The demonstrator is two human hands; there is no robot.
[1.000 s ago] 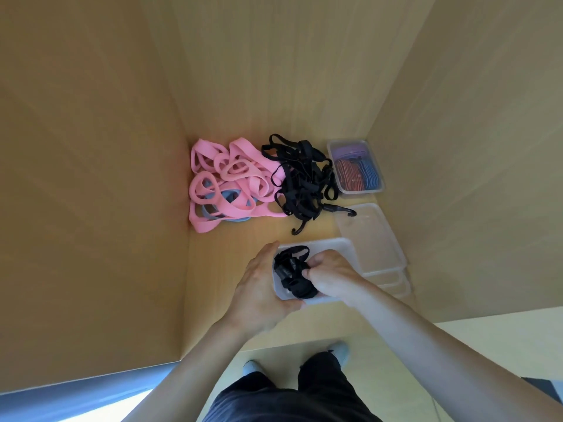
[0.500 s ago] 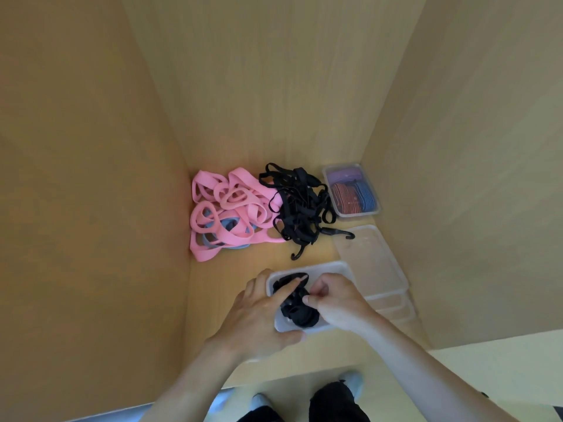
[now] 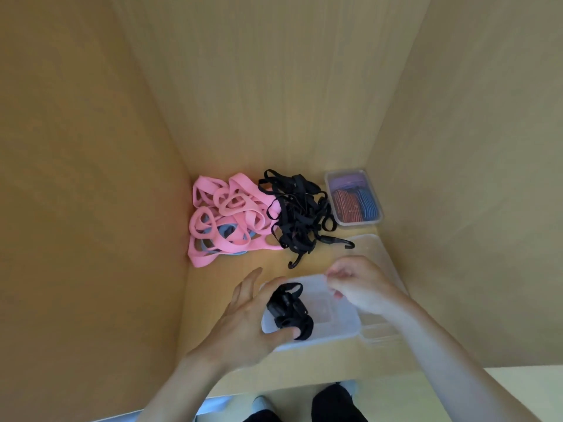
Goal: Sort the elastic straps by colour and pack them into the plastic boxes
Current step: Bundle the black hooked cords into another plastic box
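Straps [image 3: 289,312], black and bundled, lie in the near box [image 3: 335,327], so press them flat with your left hand [image 3: 243,324], fingers spread and thumb on the bundle, while your right hand [image 3: 356,284], curled above the rim with its grip too blurred to tell, reaches for the pile [image 3: 298,214].

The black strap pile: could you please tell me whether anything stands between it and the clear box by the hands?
Nothing visible does: bare shelf separates the black strap pile and the clear box. The right hand hovers at the box's far rim; the pink straps lie aside, left.
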